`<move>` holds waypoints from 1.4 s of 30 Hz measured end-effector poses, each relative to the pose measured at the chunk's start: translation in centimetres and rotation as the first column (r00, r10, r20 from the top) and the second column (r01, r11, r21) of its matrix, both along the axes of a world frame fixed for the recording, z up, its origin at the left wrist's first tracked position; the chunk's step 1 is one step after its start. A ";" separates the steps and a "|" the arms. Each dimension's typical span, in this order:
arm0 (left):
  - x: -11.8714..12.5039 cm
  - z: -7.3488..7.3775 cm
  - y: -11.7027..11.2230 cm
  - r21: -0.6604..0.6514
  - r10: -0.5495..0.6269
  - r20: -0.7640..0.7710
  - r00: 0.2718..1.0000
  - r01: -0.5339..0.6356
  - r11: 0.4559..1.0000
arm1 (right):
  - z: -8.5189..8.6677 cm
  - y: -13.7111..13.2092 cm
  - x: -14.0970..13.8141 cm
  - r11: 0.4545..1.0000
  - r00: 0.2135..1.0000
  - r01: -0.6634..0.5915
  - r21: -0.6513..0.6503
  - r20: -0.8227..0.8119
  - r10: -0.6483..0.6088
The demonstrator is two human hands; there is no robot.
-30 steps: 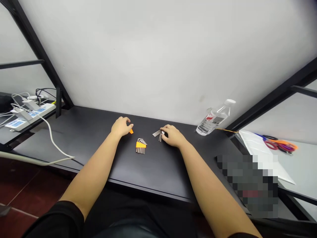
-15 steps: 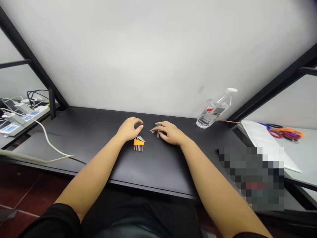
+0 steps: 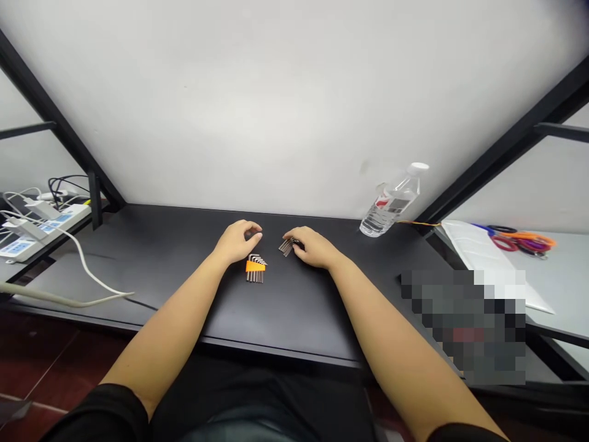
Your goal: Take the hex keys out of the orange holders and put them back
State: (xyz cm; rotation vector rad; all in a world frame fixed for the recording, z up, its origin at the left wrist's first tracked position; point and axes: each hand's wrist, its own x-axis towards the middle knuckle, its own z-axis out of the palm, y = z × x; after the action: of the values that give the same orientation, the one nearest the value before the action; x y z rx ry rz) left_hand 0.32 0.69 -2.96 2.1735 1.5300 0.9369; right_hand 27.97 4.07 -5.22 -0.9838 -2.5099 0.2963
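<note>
On the dark tabletop [image 3: 285, 307] lies a set of hex keys in an orange holder [image 3: 256, 266], their bent ends toward the wall. My left hand [image 3: 237, 241] rests just behind it, thumb and curled fingers apart, holding nothing. To the right, my right hand [image 3: 313, 247] has thumb and fingers closed round a small bunch of loose hex keys [image 3: 286, 247]. The straight ends of those keys stick out to the left of the fingers. Their other ends are hidden under my hand.
Toward the back right stands a water bottle [image 3: 390, 201] with a white cap. A blurred-out dark item [image 3: 464, 325] lies at the right, near a white padded sheet [image 3: 494, 264] and coloured scissors [image 3: 524, 239]. Power strips with cables [image 3: 46, 227] are at the left; one white cable [image 3: 92, 270] crosses the table.
The loose keys under my right hand were splayed and now lie closer together, more in line. My left hand has hardly moved. The view has shifted slightly.
</note>
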 end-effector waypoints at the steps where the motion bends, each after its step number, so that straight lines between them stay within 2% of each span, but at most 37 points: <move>1: 0.0 0.0 0.0 -0.003 0.001 -0.002 1.000 -0.001 1.000 | -0.1 0.1 0.0 1.000 1.000 0.000 -0.011 -0.016 0.000; 7: -0.3 0.2 0.1 -0.005 0.024 0.000 1.000 -0.024 1.000 | 0.2 0.3 0.3 0.995 0.996 -0.073 -0.068 -0.056 0.069; 11: -0.6 0.7 -0.1 -0.071 0.033 -0.033 0.999 -0.036 0.997 | 0.4 0.4 1.0 0.991 0.995 -0.100 -0.092 -0.037 0.097; 17: -1.3 1.0 -0.7 -0.207 0.158 -0.249 0.956 -0.212 0.955 | 0.4 0.2 2.0 0.991 0.994 -0.101 -0.084 -0.038 0.098; 21: -0.9 0.6 -1.3 -0.331 0.091 -0.374 0.923 -0.225 0.917 | 0.7 0.0 2.3 0.992 0.995 -0.097 -0.078 -0.001 0.097; 24: -0.1 0.4 -1.6 -0.362 0.064 -0.427 0.902 -0.236 0.902 | 0.7 -0.2 2.0 0.993 0.995 -0.089 -0.077 0.045 0.093; 30: -0.1 0.3 -1.8 -0.310 0.022 -0.298 0.954 -0.118 0.943 | 0.2 -0.1 1.3 0.998 0.997 -0.055 -0.036 0.052 0.057; 36: -1.0 -0.5 -3.3 -0.282 0.062 -0.175 0.983 -0.110 0.953 | 0.8 -0.8 1.0 1.000 0.999 -0.018 -0.008 0.036 0.019; 40: -1.4 -0.6 -3.7 -0.343 -0.017 -0.120 0.993 -0.025 0.939 | 1.7 -2.5 -1.3 1.000 0.999 -0.002 0.025 -0.051 0.004; 42: -1.5 -0.6 -3.5 -0.388 -0.074 -0.066 0.995 0.043 0.921 | 2.0 -3.7 -3.2 1.000 0.999 -0.020 0.015 -0.030 0.020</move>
State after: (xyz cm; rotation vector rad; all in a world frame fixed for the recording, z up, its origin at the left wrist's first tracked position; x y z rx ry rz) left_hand -1.15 -2.84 -3.59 1.9759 1.5236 0.4806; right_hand 24.72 0.39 -3.22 -0.9422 -2.4929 0.2956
